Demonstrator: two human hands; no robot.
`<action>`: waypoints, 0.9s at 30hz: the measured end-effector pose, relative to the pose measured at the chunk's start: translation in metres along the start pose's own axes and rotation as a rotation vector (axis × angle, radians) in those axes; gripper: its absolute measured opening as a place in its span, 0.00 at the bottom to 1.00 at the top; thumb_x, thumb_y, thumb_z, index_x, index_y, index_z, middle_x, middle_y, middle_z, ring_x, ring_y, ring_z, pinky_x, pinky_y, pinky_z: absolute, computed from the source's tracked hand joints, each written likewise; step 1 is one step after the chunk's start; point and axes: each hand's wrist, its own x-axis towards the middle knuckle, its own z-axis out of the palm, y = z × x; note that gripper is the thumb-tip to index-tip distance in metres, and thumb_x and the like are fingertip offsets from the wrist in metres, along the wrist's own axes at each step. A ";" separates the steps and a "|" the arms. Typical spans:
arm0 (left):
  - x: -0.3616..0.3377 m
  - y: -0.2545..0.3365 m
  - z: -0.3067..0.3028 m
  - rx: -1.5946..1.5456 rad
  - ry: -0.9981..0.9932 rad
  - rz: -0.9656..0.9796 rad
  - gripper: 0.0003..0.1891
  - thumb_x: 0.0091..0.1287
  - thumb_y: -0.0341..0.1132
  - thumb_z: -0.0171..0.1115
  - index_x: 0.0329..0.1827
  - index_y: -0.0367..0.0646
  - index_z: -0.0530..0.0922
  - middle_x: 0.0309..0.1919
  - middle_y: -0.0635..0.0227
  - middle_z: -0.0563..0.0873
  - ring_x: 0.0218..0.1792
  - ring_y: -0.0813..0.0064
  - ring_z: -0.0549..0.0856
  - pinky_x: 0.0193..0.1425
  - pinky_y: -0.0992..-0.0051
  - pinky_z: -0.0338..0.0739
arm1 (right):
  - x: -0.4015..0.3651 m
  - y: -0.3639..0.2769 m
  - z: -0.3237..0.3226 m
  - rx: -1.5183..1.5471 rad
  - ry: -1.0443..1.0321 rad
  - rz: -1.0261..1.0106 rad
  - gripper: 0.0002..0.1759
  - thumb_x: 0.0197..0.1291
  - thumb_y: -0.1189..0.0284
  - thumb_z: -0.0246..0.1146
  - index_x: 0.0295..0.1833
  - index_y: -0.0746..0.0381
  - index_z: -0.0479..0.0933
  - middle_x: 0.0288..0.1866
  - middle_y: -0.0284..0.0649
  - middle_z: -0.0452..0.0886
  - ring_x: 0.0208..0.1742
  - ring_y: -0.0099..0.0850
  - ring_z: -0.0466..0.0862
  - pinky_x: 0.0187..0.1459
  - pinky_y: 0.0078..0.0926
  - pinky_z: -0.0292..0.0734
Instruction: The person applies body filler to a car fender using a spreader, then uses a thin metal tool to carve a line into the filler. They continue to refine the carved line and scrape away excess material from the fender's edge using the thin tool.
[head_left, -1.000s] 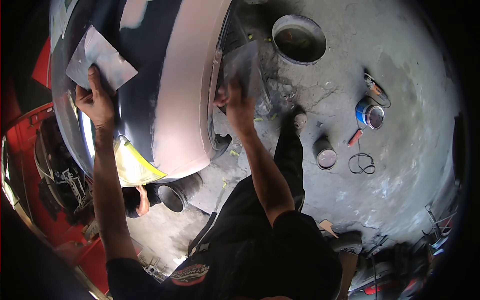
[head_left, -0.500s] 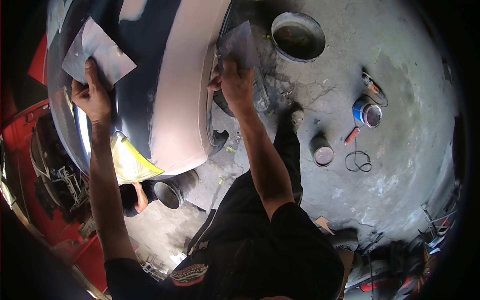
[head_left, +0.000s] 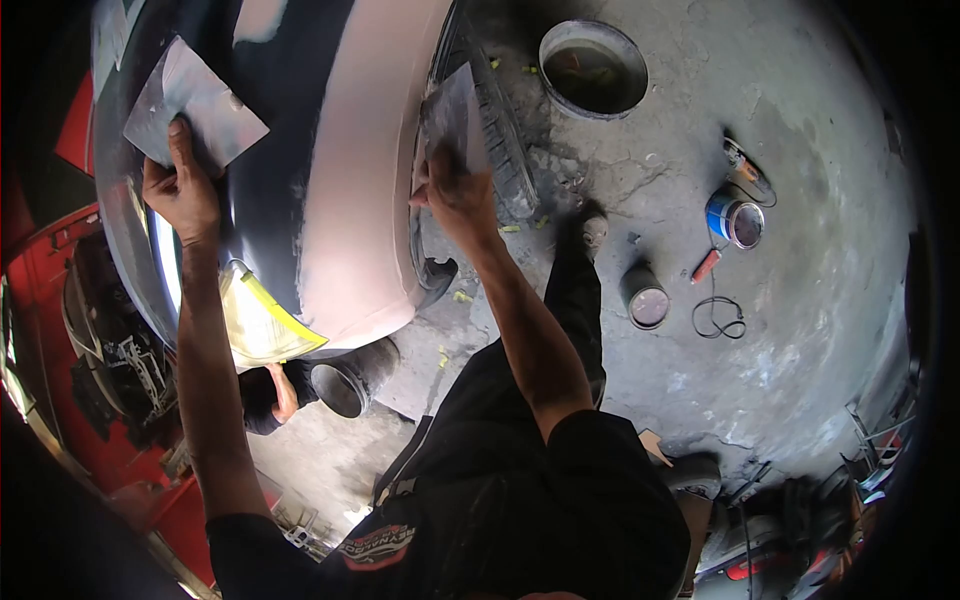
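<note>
One head-worn view — looking forward and steeply down past the wearer's chest, both forearms within close range.

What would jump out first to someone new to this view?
Probably the car body panel, its broad pinkish band beside a dark one, filling the upper left. Next, the two flat sheets: one in the left hand, another in the right hand by the panel's edge. A wide bucket stands top center-right.

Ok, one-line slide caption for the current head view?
Left hand and right hand each hold a flat sheet by a partly pink car body panel, with buckets and cans on the floor.
</note>
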 end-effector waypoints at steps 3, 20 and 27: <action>-0.001 -0.003 -0.001 0.042 -0.007 0.022 0.17 0.70 0.43 0.66 0.45 0.33 0.83 0.37 0.67 0.87 0.37 0.82 0.82 0.44 0.80 0.75 | -0.018 -0.004 0.000 0.187 0.021 0.171 0.16 0.55 0.71 0.72 0.38 0.70 0.74 0.21 0.37 0.77 0.22 0.27 0.83 0.21 0.25 0.77; -0.001 0.001 -0.001 0.039 -0.026 -0.001 0.18 0.70 0.45 0.67 0.45 0.35 0.82 0.33 0.70 0.86 0.29 0.85 0.80 0.30 0.83 0.75 | -0.004 -0.028 -0.018 0.832 0.094 0.390 0.08 0.70 0.75 0.52 0.49 0.66 0.63 0.25 0.36 0.74 0.21 0.23 0.77 0.23 0.25 0.79; 0.000 -0.002 -0.003 0.046 -0.031 -0.023 0.17 0.71 0.45 0.66 0.45 0.36 0.82 0.32 0.71 0.86 0.29 0.85 0.81 0.28 0.82 0.75 | 0.002 0.025 -0.011 0.236 0.087 0.183 0.14 0.72 0.69 0.54 0.39 0.70 0.76 0.26 0.41 0.79 0.25 0.31 0.86 0.26 0.28 0.83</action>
